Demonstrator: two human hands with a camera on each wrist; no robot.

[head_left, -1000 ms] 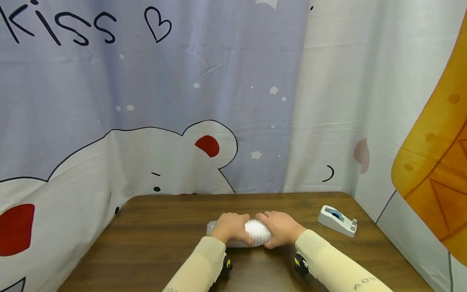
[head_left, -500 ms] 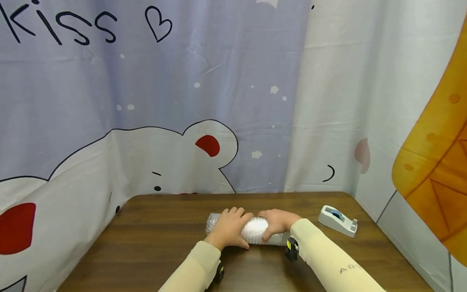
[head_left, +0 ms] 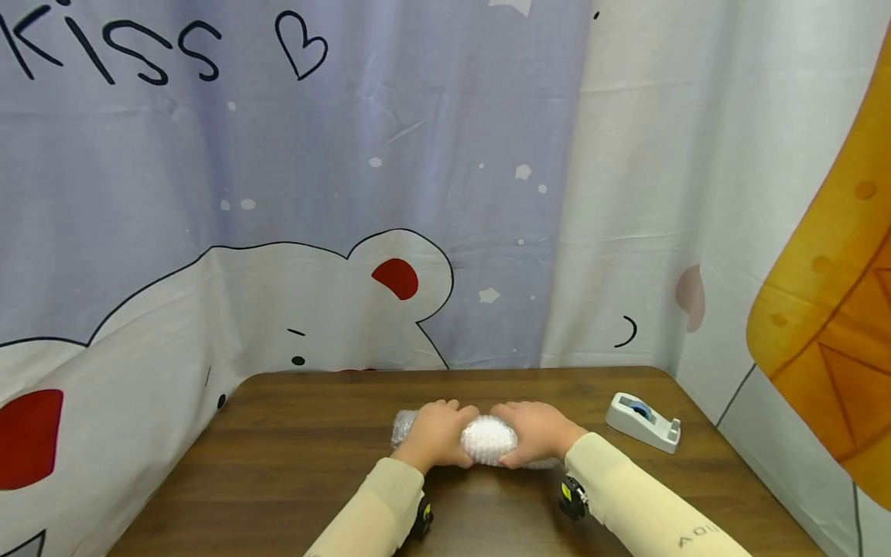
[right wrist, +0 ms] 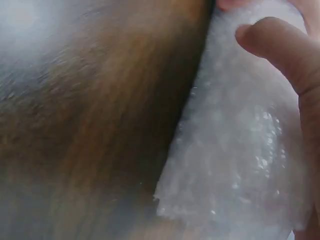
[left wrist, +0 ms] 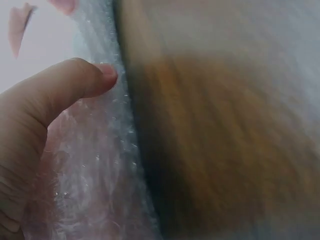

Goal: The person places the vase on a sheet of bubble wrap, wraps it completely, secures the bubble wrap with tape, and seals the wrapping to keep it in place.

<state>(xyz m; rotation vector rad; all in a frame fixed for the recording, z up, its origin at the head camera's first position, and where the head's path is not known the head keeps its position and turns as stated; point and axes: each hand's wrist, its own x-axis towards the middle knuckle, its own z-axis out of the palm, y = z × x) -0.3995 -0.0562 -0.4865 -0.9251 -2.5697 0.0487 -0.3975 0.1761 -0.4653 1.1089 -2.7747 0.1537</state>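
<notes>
A roll of clear bubble wrap (head_left: 489, 441) lies crosswise on the brown wooden table, whitish and shiny in its middle. My left hand (head_left: 437, 435) grips its left part, thumb along the near side and fingers over the top. Close beside it, my right hand (head_left: 536, 433) holds the right part in the same way. In the left wrist view the left thumb presses on the bubble wrap (left wrist: 95, 165) near its edge. The right wrist view has the right thumb on the bubble wrap (right wrist: 235, 130), whose loose end looks ragged. What is inside the roll is hidden.
A white tape dispenser (head_left: 643, 422) with a blue tape core stands at the right of the wooden table (head_left: 313, 464). Behind and beside the table hangs a printed curtain (head_left: 487, 193).
My right hand reached farther right along the roll, then came back towards the left hand. The left hand's fingers lifted and spread a little, then settled again. The tape dispenser has stayed put.
</notes>
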